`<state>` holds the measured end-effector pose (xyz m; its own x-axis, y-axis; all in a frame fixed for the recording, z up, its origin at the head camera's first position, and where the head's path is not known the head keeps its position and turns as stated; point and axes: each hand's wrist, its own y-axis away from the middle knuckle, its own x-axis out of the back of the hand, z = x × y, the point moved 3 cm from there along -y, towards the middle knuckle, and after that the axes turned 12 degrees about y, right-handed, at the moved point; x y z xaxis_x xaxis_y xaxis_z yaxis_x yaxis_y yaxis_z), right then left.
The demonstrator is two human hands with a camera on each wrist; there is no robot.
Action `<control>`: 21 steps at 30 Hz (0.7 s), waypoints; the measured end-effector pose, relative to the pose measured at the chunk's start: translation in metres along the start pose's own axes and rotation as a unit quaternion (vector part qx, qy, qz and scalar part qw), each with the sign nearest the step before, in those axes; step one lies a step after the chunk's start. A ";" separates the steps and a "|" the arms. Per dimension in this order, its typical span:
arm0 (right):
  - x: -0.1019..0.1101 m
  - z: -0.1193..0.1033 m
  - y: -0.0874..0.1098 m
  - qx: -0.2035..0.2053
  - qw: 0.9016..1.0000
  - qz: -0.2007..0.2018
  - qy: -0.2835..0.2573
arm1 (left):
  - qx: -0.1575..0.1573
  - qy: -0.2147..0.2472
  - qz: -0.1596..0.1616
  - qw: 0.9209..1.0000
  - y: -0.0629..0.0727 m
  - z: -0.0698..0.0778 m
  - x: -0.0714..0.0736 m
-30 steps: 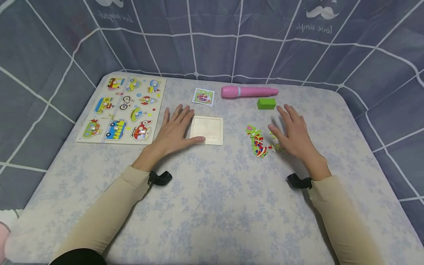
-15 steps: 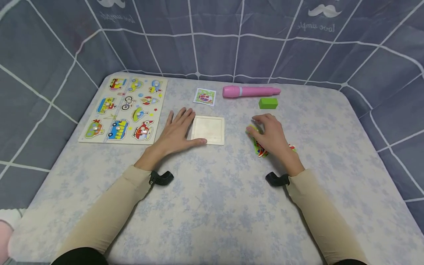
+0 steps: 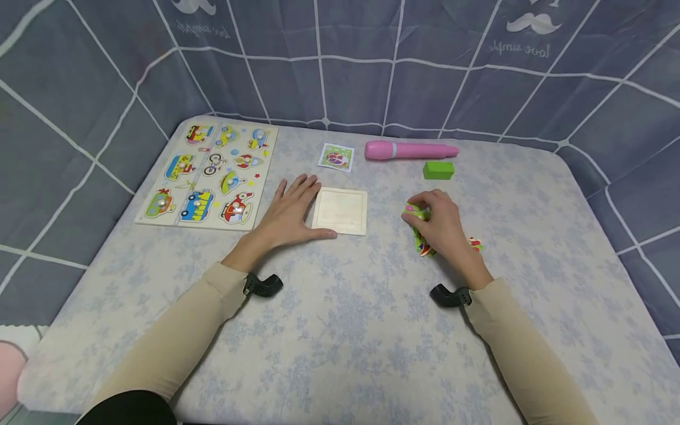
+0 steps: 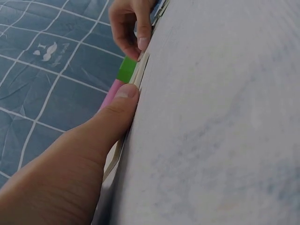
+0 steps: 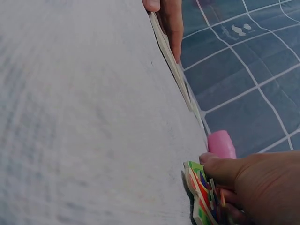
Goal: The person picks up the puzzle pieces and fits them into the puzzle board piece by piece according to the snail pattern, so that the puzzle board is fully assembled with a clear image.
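Note:
My left hand [image 3: 288,217] lies with spread, straight fingers along the left side of a shallow square wooden puzzle tray [image 3: 342,210], its thumb at the near edge. To the right, my right hand [image 3: 442,227] is over a small heap of colourful wooden puzzle pieces [image 5: 200,194]. Its thumb and index finger pinch a green puzzle piece [image 3: 409,209] with a pink spot at the heap's far end. The palm hides much of the heap; a few red and white pieces [image 3: 475,243] show beyond the wrist.
A vehicle puzzle board [image 3: 209,177] lies at the back left. Behind the tray is a small picture card [image 3: 336,157]. A pink marker-shaped stick [image 3: 411,150] and a green block [image 3: 438,170] are at the back right, before a grey-blue curtain [image 3: 356,88].
My right hand has moved left and down onto the heap, and its fingers have closed on a piece. The left hand stays by the tray. The head view has shifted slightly.

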<state>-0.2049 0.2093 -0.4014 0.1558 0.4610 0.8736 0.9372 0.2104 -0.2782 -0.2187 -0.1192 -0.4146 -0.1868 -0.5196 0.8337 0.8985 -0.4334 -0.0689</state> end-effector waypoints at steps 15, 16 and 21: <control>-0.005 0.004 0.000 -0.016 0.997 0.034 -0.061 | 0.011 0.021 0.005 1.000 0.000 0.011 -0.005; -0.005 0.004 0.001 -0.019 0.997 0.036 -0.064 | 0.010 0.022 0.004 1.000 0.000 0.012 -0.006; -0.005 0.006 0.001 -0.026 0.996 0.051 -0.067 | 0.007 0.022 0.003 1.000 0.000 0.018 -0.010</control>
<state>-0.2063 0.2120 -0.4083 0.2109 0.5901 0.7793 0.9342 0.1130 -0.3384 -0.2101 -0.1008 -0.4133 -0.1980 -0.5536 0.8089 0.9054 -0.4195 -0.0654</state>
